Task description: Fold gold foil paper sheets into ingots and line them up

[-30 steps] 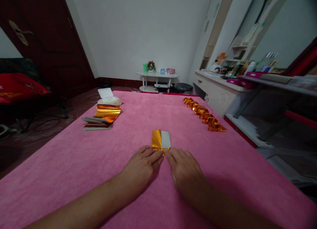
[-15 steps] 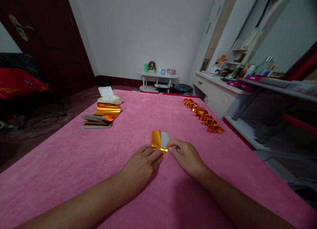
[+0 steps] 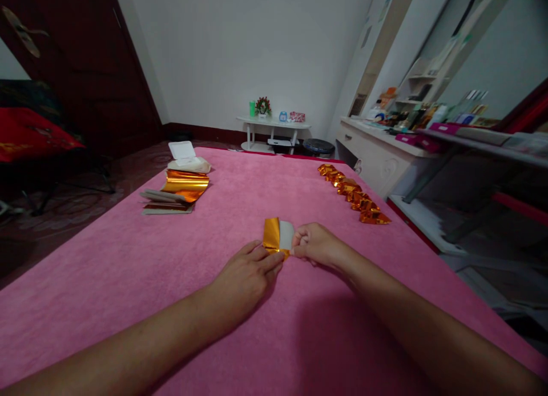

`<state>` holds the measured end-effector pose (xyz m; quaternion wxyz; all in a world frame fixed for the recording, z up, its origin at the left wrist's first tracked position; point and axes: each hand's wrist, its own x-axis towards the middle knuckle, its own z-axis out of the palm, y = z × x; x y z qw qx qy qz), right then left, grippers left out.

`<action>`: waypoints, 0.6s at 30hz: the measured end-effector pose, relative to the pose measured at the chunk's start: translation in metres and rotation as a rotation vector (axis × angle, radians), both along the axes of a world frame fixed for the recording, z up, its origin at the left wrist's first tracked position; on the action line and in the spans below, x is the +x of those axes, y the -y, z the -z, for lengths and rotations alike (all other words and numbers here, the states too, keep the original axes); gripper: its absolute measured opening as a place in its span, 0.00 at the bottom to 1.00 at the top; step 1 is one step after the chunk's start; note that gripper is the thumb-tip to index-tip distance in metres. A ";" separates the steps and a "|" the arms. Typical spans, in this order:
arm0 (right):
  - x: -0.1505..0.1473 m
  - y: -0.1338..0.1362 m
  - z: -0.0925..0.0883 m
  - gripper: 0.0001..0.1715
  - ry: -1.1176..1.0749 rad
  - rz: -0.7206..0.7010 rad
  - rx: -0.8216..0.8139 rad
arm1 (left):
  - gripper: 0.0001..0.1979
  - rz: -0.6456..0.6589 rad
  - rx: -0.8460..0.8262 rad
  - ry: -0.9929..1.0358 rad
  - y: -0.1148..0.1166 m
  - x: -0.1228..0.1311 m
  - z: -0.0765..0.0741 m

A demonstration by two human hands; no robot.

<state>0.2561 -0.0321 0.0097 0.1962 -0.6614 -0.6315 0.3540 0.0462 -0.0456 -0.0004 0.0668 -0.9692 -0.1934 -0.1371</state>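
Since the frame a second ago, your right hand point(image 3: 319, 245) has shifted from the near end of the sheet to its right edge and its fingers have curled in, while your left hand point(image 3: 252, 267) stays pressed at the near left corner.

The gold paper sheet point(image 3: 271, 233) lies flat on the pink cloth point(image 3: 257, 193), straight ahead of you and between your two hands. Its left part shows gold and looks already folded over toward the middle; its right part shows the pale underside, not covered. A gold strip is turned up across the near end, partly hidden by your fingers, so you cannot tell how complete that fold is. The long axis seems to run away from you, with the far end square and the near end pointing at your chest.

Your left hand is flat, fingers spread a little, holding nothing but pressing the paper down. Your right hand is bent at the sheet's near right corner, touching it; whether thumb and finger pinch the paper you cannot tell.

Farther out on your right, a row of folded gold pieces point(image 3: 349, 193) looks finished. On your left, a pile of gold sheets point(image 3: 186, 185) looks unfolded, with a white box point(image 3: 182, 150) beyond it.
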 end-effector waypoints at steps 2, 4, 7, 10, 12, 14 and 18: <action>0.002 -0.002 -0.004 0.05 0.028 0.031 -0.010 | 0.15 -0.010 -0.016 -0.014 0.000 0.001 -0.001; 0.002 0.001 -0.006 0.06 0.104 0.090 0.104 | 0.15 -0.019 -0.025 -0.016 0.000 0.001 -0.001; -0.006 0.021 -0.006 0.07 0.310 0.138 0.436 | 0.15 -0.022 -0.001 0.013 -0.001 0.001 0.002; -0.017 0.047 -0.003 0.12 0.489 -0.096 0.565 | 0.15 -0.011 0.024 0.026 -0.001 0.000 0.005; -0.021 0.058 -0.002 0.13 0.690 -0.182 0.545 | 0.15 -0.012 0.016 0.024 -0.001 -0.001 0.005; -0.021 0.060 -0.002 0.12 0.856 -0.155 0.517 | 0.16 -0.016 -0.007 0.025 0.000 -0.001 0.003; -0.018 0.055 -0.001 0.12 0.867 -0.114 0.648 | 0.15 -0.036 -0.070 0.069 0.003 -0.001 -0.004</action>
